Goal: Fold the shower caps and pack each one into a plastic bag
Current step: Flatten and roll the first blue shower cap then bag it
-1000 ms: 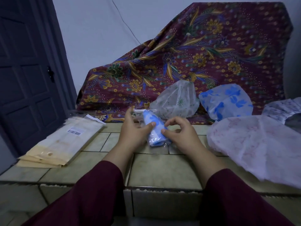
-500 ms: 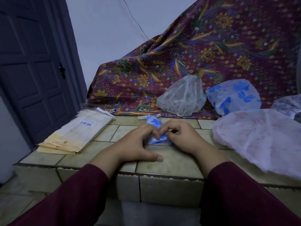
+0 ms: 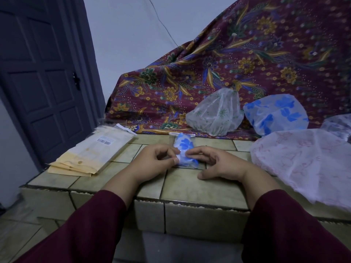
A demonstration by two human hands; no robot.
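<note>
Left hand (image 3: 152, 162) and right hand (image 3: 218, 164), both pinching folded blue-flower shower cap (image 3: 183, 150) inside a clear plastic bag (image 3: 187, 134), flat on the tiled tabletop (image 3: 190, 185). To the left, stack of bags (image 3: 95, 150). Behind and right, green-print cap (image 3: 215, 112), blue cap (image 3: 276, 113), pink cap (image 3: 307, 160), against batik cloth (image 3: 247, 59).

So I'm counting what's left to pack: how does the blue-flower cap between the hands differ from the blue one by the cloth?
The folded cap is a narrow, compact bundle, pinched by the left hand and right hand. The loose blue cap is puffed open and untouched. Both share the same blue flower print.
</note>
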